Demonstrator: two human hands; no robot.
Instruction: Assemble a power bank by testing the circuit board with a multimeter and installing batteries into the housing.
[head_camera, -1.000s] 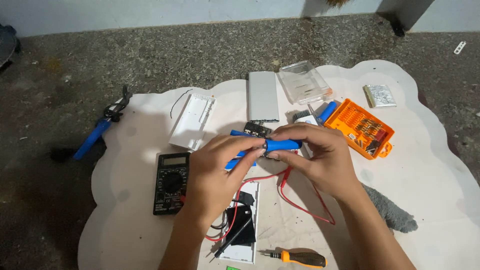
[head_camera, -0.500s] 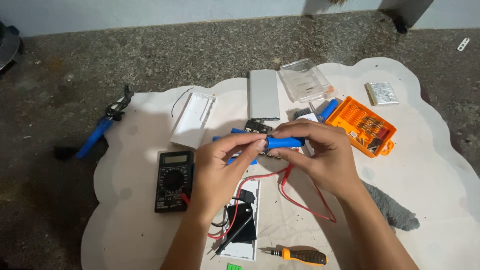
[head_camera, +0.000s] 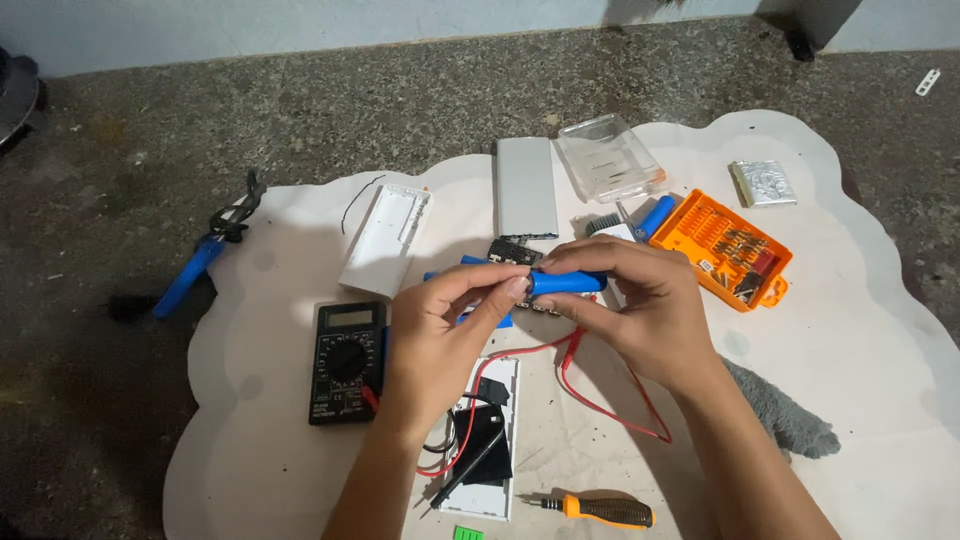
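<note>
Blue battery (head_camera: 565, 283) in hands (head_camera: 545, 300), multimeter (head_camera: 346, 361) beside

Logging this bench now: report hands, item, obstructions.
Left hand and right hand both grip one blue cylindrical cell above the mat. More blue cells beneath. Red probe lead trails under the right wrist.

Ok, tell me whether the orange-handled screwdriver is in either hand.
No, the orange-handled screwdriver lies on the mat near the bottom edge, apart from both hands, which hold a blue cylindrical cell.
</note>
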